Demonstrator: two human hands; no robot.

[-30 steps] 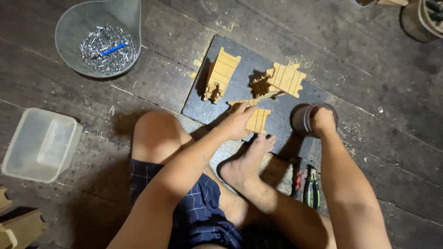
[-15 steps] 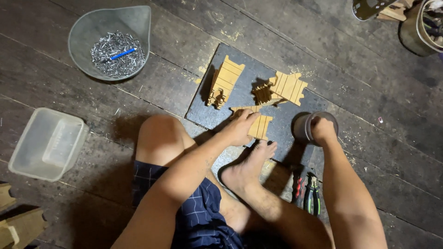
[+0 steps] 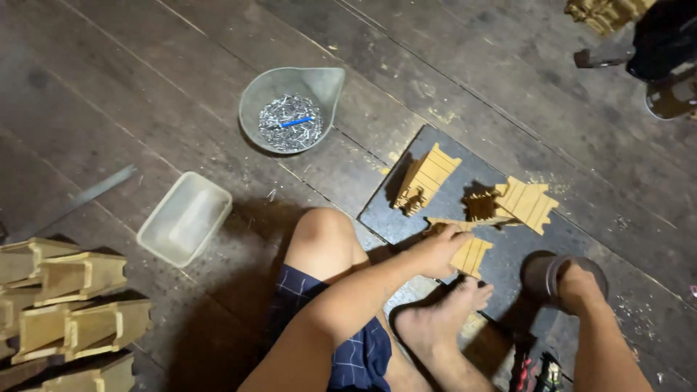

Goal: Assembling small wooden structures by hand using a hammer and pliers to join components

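Observation:
I sit on a wooden floor with one knee up and a bare foot [image 3: 435, 323] on a dark slab [image 3: 392, 210]. My left hand [image 3: 439, 250] presses on a small slatted wooden piece [image 3: 472, 254] and a thin stick lying on the slab. My right hand [image 3: 577, 287] grips a dark cylindrical tool [image 3: 541, 276] resting on the slab. Two more slatted wooden pieces lie farther back: one [image 3: 428, 178] to the left, one [image 3: 526, 203] to the right.
A grey scoop-shaped bowl of small metal nails [image 3: 290, 120] with a blue object sits behind my knee. An empty clear plastic tub [image 3: 185, 218] lies to the left. Stacked wooden trough pieces [image 3: 69, 308] fill the lower left. Pliers [image 3: 537, 374] lie by my right arm.
The camera has swung left, so everything sits further right in view and the wooden stack at the lower left shows. Both hands keep their hold in the same places.

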